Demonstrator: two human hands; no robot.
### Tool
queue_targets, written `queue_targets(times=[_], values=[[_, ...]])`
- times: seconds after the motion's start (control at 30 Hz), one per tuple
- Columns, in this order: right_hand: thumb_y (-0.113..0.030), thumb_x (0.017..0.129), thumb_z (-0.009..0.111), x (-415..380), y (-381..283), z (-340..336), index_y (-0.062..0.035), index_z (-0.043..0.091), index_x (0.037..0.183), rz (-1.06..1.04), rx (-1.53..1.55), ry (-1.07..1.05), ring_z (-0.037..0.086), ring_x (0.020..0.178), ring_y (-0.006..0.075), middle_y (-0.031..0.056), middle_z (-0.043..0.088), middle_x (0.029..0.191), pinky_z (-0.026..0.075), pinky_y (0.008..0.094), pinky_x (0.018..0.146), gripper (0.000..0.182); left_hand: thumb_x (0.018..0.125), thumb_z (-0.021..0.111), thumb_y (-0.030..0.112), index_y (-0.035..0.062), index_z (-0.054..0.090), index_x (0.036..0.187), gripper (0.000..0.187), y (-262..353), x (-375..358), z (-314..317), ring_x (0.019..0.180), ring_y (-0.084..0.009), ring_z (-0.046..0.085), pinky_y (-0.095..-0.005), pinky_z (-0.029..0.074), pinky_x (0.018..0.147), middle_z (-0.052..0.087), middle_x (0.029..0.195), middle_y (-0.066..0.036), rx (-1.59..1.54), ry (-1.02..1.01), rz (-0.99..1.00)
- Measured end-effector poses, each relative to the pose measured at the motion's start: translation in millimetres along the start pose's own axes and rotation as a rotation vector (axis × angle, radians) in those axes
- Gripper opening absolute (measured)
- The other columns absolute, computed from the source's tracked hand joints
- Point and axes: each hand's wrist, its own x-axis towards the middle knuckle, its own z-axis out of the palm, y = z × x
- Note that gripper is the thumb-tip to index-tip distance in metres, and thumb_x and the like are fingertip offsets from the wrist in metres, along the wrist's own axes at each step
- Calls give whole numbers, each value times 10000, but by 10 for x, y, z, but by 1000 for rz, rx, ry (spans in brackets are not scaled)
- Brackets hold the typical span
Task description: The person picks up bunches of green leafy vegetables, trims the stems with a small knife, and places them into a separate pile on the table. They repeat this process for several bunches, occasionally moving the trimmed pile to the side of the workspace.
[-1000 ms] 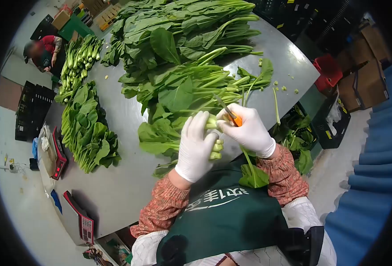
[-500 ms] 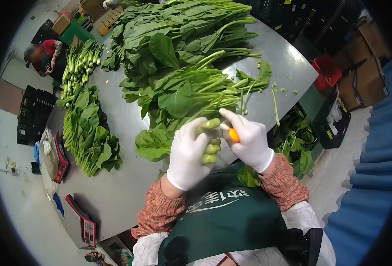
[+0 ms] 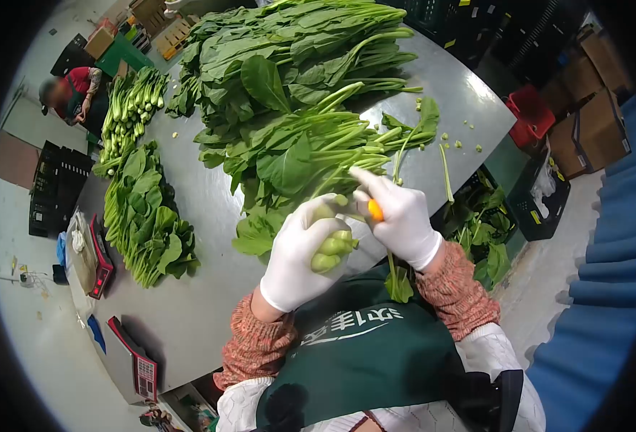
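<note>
My left hand (image 3: 298,248), in a white glove, is wrapped around several leafy greens (image 3: 332,250). Their thick pale stem ends point right, and their leaves (image 3: 254,234) spread out beyond the hand on the far side. In my gloved right hand (image 3: 404,222) is a small knife with an orange handle (image 3: 375,209). Its blade, only partly visible, lies close to the stem ends, and the index finger stretches forward. Below the right hand, a single leaf on a thin stem (image 3: 398,286) shows in front of the green apron (image 3: 361,360).
Large piles of greens (image 3: 296,50) cover the metal table (image 3: 462,86), with another row (image 3: 145,216) at left. Stem scraps lie on the right side. Red scales (image 3: 134,360) stand at the left edge. A crate of leaves (image 3: 487,230) sits lower right. Another person (image 3: 77,93) stands far left.
My left hand has tilted, turning the bunch's stem ends. The right hand has shifted slightly left with the knife. The leaf below it has moved, and its thin stem now shows.
</note>
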Motion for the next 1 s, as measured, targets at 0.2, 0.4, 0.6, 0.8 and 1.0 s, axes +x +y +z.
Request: queue_targets(times=[0.2, 0.4, 0.6, 0.8, 1.0], values=[[-51, 885, 646, -31, 426, 89, -40, 636, 1204, 193, 186, 55, 694, 997, 289, 173, 685, 1109, 538, 336, 859, 319, 660, 757, 63, 70, 676, 990, 340, -168, -162, -577, 1230, -395, 549, -444, 463, 1000, 524, 1354, -282, -447, 116, 11], [-21, 929, 607, 32, 390, 154, 14, 635, 1206, 208, 372, 86, 655, 966, 131, 100, 714, 1066, 499, 265, 871, 280, 774, 706, 281, 170, 593, 1081, 346, -650, -522, -1067, 1437, -361, 328, -442, 437, 1105, 290, 1555, -240, -1207, 400, 406], [-134, 945, 639, 363, -159, 71, -7, 626, 1216, 249, 861, -341, 648, 941, 121, 71, 710, 1063, 504, 252, 855, 300, 760, 698, 303, 190, 612, 1067, 339, -791, -592, -984, 1418, -357, 364, -450, 437, 1094, 299, 1557, -228, -1149, 438, 272], [-121, 876, 694, 518, -588, 198, -24, 654, 1101, 72, 799, -585, 658, 808, 182, 108, 688, 902, 514, 293, 748, 249, 696, 729, 48, 9, 627, 1058, 378, -511, -406, -1171, 1181, -373, 578, -477, 451, 1015, 466, 1362, -364, -816, 246, 7], [-4, 805, 681, 312, 257, -117, -1, 650, 954, 109, 253, -394, 661, 745, 316, 173, 679, 857, 513, 333, 694, 152, 786, 662, 19, 11, 575, 1171, 395, -668, -1345, -2027, 1095, -281, 629, -397, 503, 971, 543, 1363, -219, -356, 822, -313]])
